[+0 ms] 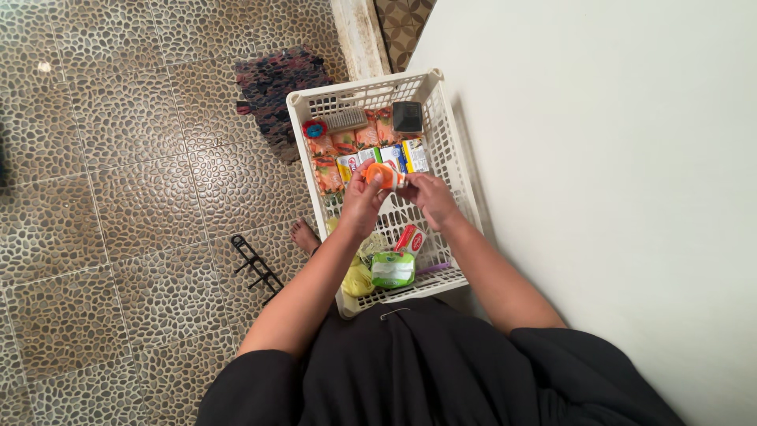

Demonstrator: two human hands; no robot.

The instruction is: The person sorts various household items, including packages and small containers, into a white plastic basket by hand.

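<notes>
basically a white lattice plastic basket (453, 146) w/ orange sachets (327, 170), small boxes (394, 156), a brush (344, 119), dark square block (407, 116), green packet (393, 269) – nothing blocks the hands. small orange-white tube (386, 175) is held over the basket's middle, long axis roughly left-right. left hand (361, 203) & right hand (430, 197) both pinch it, close together. pebble-tile floor (118, 158), smooth wall at right.
</notes>
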